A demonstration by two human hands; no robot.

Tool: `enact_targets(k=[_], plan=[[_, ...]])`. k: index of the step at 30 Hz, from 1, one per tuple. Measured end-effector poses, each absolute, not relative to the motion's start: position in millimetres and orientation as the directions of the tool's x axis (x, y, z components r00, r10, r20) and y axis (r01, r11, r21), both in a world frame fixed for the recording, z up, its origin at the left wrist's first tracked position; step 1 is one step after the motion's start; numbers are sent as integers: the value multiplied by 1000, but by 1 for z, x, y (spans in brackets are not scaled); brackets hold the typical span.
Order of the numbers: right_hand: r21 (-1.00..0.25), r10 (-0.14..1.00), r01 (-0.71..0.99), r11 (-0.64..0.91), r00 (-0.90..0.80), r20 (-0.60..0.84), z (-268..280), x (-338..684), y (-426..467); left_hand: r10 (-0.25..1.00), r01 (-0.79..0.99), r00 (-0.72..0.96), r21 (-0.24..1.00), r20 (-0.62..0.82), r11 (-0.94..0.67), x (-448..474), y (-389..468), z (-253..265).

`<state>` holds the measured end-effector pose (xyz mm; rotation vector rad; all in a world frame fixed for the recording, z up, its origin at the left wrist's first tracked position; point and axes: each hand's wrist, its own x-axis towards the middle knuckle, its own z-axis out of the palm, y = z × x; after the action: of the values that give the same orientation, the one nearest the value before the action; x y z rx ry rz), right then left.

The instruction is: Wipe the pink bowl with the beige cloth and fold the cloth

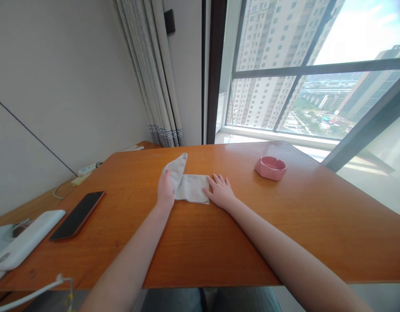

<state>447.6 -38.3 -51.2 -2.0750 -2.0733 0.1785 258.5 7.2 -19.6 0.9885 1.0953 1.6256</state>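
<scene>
Around the middle of the counter (219,247), right between your two hands, you've got a whitish cloth (193,187), part flat and part lifted. Your left hand (166,189) is the one doing the gripping: it's got the left end pinched, and that end stands up off the wood in a slanted flap with its tip leaning right. Can't really see your fingers on that side, they're tucked behind the fabric, but the thumb shows.

Your right hand (221,193) isn't grabbing anything. It's palm down with the fingers spread, thumb lying over the flat part's right edge and the rest of the hand on bare wood just beside it.

Off to the right, well apart from that hand, you have a pink ashtray (268,173). Over on your left there's a dark-screened phone (78,215) lying flat, then a long white device (27,238) next to it, no clue what it is. Farther back on that side sits a white power strip (87,169) near the wall. Grey curtain (157,86) behind, big window (349,66) to the right with tower blocks outside.
</scene>
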Motion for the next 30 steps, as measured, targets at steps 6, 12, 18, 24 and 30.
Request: enact_targets(k=[6, 12, 18, 24, 30], plan=[[-233, 1000, 972, -10, 16, 24, -48, 451, -38, 738, -501, -620, 858, -265, -113, 225, 32, -27], [-234, 999, 972, -2, 12, 40, -50, 450, -38, 842, -76, -446, 925, 303, -373, 246, 9, -22], [-205, 999, 979, 9, -1, 41, -48, 450, -40, 806, 454, 417, 672, 420, -585, 293, -21, -46], [-186, 1000, 982, 17, -17, 2, -47, 450, -39, 790, 717, 589, 338, 172, -609, 307, -32, -55], [-212, 999, 977, 15, -5, 46, -48, 449, -39, 824, 704, 500, 430, 266, -565, 299, -26, -49]])
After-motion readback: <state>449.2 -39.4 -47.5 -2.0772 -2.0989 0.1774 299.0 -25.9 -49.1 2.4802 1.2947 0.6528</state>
